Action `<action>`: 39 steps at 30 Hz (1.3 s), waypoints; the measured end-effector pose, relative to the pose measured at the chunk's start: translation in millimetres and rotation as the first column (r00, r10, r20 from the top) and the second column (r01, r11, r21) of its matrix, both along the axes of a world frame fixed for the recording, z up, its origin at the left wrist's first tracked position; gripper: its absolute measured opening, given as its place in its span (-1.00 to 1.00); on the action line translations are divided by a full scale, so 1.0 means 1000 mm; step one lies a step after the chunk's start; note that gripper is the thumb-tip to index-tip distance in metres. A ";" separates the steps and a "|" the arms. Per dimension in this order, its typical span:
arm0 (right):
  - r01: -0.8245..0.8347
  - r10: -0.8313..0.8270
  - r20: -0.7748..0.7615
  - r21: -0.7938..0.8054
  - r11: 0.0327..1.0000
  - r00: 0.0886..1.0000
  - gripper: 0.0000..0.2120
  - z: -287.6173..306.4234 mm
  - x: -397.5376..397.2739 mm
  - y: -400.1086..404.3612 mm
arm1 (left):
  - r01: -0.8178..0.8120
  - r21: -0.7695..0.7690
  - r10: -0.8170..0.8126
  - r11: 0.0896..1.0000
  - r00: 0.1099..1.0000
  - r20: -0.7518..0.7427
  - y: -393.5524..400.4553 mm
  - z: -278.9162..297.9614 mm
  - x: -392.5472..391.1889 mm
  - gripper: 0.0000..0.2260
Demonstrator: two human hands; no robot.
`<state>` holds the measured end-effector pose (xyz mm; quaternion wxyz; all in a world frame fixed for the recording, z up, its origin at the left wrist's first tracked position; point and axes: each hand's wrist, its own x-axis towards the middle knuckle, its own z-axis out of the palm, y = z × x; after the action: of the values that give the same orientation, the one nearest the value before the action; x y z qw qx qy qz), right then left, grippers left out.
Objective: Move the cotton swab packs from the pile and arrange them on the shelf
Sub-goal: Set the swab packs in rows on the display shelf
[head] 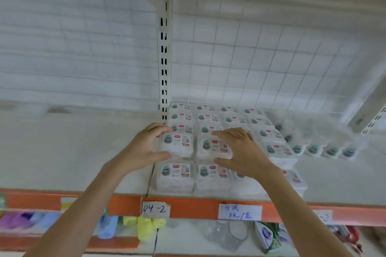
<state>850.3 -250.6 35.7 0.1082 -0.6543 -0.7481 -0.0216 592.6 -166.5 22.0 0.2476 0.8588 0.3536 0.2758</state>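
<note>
My left hand (149, 145) grips one cotton swab pack (177, 145) by its short sides, thumb on the near edge and fingers curled over the far edge. My right hand (240, 152) does the same with the pack beside it (212, 147), just to the right. Both packs sit on top of the rows already laid on the shelf (62, 162), behind the nearest row at the front edge. The loose pile (317, 144) lies further right, against the wire grid back.

These packs look light, with thin clear plastic shells that I judge will flex if squeezed and slide easily on each other. So I would hold them by the edges, lightly, and set them down flat and square to their neighbours rather than pressing on the lids.
</note>
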 end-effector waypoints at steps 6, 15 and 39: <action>-0.044 0.050 -0.070 0.086 0.995 0.996 -0.46 -0.017 0.011 0.001 | -0.046 0.004 0.046 0.999 0.998 -0.039 -0.006 -0.011 0.015 -0.48; -0.069 0.095 -0.114 0.217 0.974 0.989 -0.57 -0.027 0.017 0.000 | -0.091 -0.050 0.088 0.995 0.994 -0.072 -0.007 -0.015 0.021 -0.49; -0.348 0.396 -0.234 0.222 0.911 0.888 -0.53 -0.002 -0.048 -0.015 | -0.442 0.185 0.436 0.878 0.897 0.074 -0.077 -0.007 -0.043 -0.76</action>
<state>802.7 -265.5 33.8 0.2693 -0.4828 -0.8329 0.0249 549.3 -243.4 15.0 0.0977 0.7724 0.5059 0.3714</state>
